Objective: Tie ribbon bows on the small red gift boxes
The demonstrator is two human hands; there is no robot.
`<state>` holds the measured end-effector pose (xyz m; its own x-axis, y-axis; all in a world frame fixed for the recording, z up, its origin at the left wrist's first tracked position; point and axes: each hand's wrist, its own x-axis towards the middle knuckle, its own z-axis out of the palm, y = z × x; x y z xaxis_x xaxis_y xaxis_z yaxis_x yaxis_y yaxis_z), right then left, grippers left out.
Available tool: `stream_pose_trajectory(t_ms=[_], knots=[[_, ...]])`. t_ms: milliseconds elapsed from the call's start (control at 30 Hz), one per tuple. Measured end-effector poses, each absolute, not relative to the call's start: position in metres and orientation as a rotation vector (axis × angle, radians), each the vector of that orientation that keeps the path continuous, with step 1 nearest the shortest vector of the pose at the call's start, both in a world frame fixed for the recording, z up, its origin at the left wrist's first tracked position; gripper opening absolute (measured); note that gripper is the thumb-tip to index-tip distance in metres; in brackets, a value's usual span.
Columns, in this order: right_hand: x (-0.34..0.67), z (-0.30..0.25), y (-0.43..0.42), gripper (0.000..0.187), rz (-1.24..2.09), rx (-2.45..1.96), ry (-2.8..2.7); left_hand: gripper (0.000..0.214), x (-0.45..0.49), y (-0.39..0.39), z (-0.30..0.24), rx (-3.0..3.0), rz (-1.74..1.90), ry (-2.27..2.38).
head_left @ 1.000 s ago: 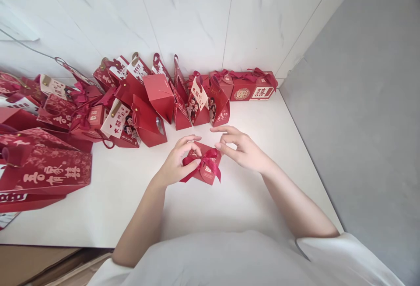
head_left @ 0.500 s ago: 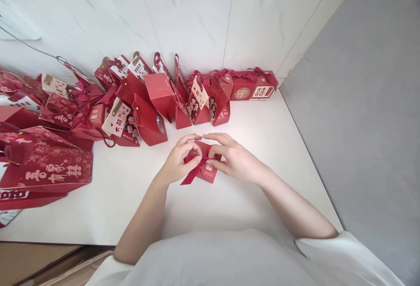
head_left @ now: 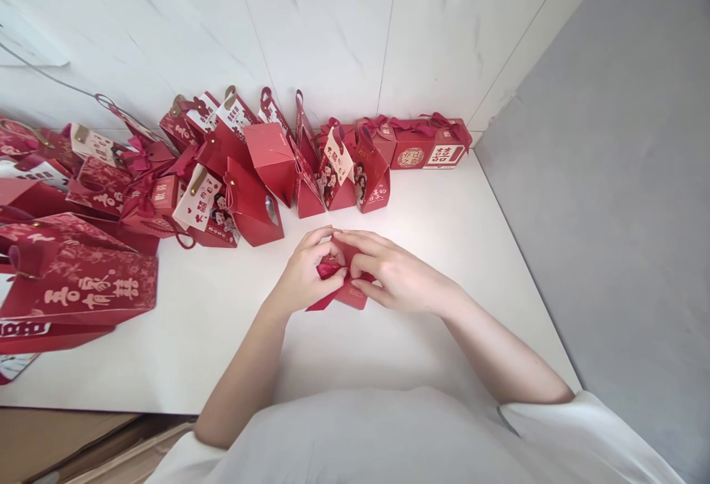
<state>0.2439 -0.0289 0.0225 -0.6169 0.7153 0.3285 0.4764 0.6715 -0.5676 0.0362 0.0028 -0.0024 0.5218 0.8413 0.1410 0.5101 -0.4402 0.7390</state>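
A small red gift box (head_left: 353,297) rests on the white table in front of me, mostly covered by my hands. Dark red ribbon (head_left: 328,269) crosses its top, and one loose tail hangs toward the lower left. My left hand (head_left: 310,269) is pinched on the ribbon from the left side. From the right, my right hand (head_left: 388,269) has its curled fingers closed at the ribbon over the middle of the box. Their fingertips nearly meet, so the knot itself is hidden.
Many red gift boxes (head_left: 260,203) with ribbons and handles stand along the tiled wall (head_left: 327,25). Larger red boxes (head_left: 100,284) sit at the left. A grey panel (head_left: 610,195) borders the white table (head_left: 455,232) on the right. Brown cardboard (head_left: 61,439) lies below its front left edge.
My right hand has shifted slightly left, over the box, hiding more of its printed top. Both hands' fingers are now closer together. The surrounding boxes stay put.
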Motion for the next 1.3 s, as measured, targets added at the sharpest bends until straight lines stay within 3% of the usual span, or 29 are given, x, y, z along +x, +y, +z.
stream_pose_trajectory(t_ms=[633, 833, 933, 1167, 1300], knots=[[0.258, 0.037, -0.034, 0.01, 0.822, -0.997, -2.372, 0.015, 0.041, 0.002, 0.001, 1.873, 0.618, 0.953], [0.281, 0.059, -0.041, 0.02, 1.191, -1.019, -2.468, 0.018, 0.039, 0.001, 0.004, 1.888, 0.563, 0.968], [0.29, 0.064, -0.039, 0.013, 1.308, -1.061, -2.43, 0.02, 0.04, -0.001, 0.006, 1.884, 0.546, 0.976], [0.275, 0.038, -0.022, 0.028, 1.128, -1.271, -2.1, 0.021, 0.042, -0.003, 0.008, 1.895, 0.558, 0.981], [0.263, 0.026, -0.019, 0.026, 1.181, -1.218, -2.095, 0.018, 0.041, -0.004, 0.007, 1.9, 0.578, 0.994]])
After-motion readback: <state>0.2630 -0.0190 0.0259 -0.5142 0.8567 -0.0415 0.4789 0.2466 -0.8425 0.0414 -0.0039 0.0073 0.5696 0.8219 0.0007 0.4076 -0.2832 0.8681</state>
